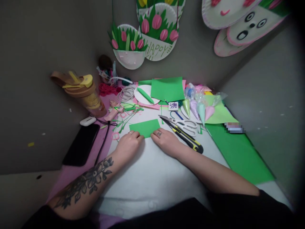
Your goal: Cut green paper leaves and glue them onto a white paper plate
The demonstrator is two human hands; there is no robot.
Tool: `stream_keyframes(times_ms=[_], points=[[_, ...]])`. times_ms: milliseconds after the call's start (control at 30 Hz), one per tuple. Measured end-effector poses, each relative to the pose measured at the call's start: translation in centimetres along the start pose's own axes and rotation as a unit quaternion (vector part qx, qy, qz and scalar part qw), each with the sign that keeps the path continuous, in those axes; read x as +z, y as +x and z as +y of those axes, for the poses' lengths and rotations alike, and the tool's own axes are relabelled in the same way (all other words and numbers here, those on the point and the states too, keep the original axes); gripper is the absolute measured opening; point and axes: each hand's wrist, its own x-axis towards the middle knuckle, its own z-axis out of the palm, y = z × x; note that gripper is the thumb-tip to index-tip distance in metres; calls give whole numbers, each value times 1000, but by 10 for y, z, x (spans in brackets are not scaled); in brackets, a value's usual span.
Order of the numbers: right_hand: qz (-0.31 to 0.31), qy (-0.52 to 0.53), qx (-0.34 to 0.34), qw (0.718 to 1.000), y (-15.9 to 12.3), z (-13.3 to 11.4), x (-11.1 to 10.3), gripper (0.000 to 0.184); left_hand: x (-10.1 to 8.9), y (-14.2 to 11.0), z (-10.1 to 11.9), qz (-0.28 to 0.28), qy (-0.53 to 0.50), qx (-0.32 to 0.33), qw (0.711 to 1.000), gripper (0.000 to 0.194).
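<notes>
On the desk (pixel 162 178) lies the green sheet (pixel 144 128), its near edge pinched in the curled fingers of the left hand (pixel 130 144) and the right hand (pixel 166 142); beyond those fingers sits a white plate (pixel 146 94); just right of them rests the yellow-black cutter (pixel 186 138).

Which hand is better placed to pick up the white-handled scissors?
Probably the right hand: the scissors lie just beyond it, on its side. The left hand is farther off, by the other end of the green paper.
</notes>
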Motion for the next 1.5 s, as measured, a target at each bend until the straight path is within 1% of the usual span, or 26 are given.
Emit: stream_keyframes(times_ms=[300,567,667,833,900,1067,1200,1333,1500], points=[[7,-7,-21,1000,0,3,-5,15,2,1,3,-12,16,0,1000,21],[11,-16,-26,999,3,4,-3,17,6,1,2,23,23,-5,999,18],[10,6,-12,1000,3,6,-4,15,6,3,3,28,24,-17,999,19],[34,64,51,996,11,5,-1,16,8,8,1,48,1,-37,998,22],[35,75,61,995,15,4,1,17,10,9,-1,51,-4,-37,998,23],[23,98,67,993,17,1,4,17,15,8,-1,59,-12,-21,998,23],[16,119,77,990,17,0,0,18,14,10,-1,67,-59,-44,995,24],[-5,128,97,987,17,1,-3,20,9,11,-4,53,-121,-57,990,23],[-26,113,133,984,16,9,-2,20,6,8,-10,51,-142,-59,987,25]])
